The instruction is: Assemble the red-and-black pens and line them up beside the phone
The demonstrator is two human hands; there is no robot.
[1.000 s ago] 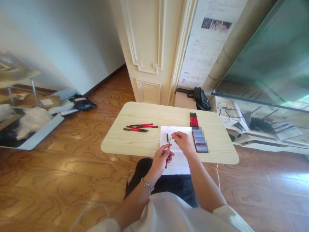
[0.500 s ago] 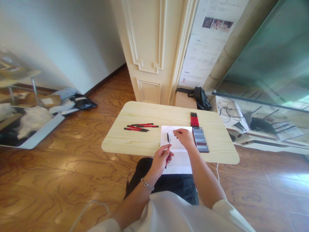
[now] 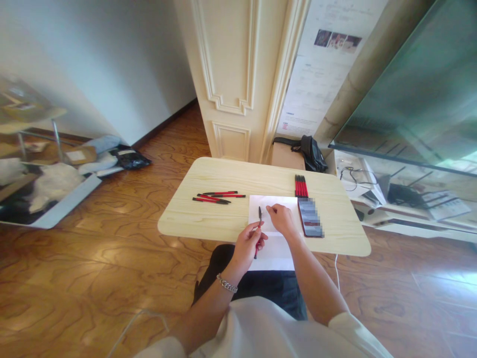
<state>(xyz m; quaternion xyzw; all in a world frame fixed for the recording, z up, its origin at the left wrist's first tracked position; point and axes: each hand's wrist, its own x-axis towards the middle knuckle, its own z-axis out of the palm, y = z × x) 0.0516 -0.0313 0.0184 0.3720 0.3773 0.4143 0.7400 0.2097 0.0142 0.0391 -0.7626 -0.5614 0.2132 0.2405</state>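
Observation:
My left hand (image 3: 250, 243) is closed around a red pen barrel (image 3: 256, 252), whose dark end shows below the fingers. A thin refill (image 3: 260, 223) points up out of that hand. Just beyond it, a small black pen tip piece (image 3: 260, 213) appears on the white paper (image 3: 274, 251), in line with the refill; I cannot tell whether they touch. Over the paper's right part, my right hand (image 3: 282, 219) has thumb and finger pinched together. Whatever it may hold is too small to make out.
Several red and black pens (image 3: 216, 198) lie loosely on the table (image 3: 179, 219) at left. Several more pens (image 3: 301, 186) lie side by side at the back right, above a phone (image 3: 311, 219). A black bag (image 3: 311, 151) sits behind the table.
My right hand has shifted slightly down. The refill in my left hand now lines up with the black tip piece. The view has moved a little.

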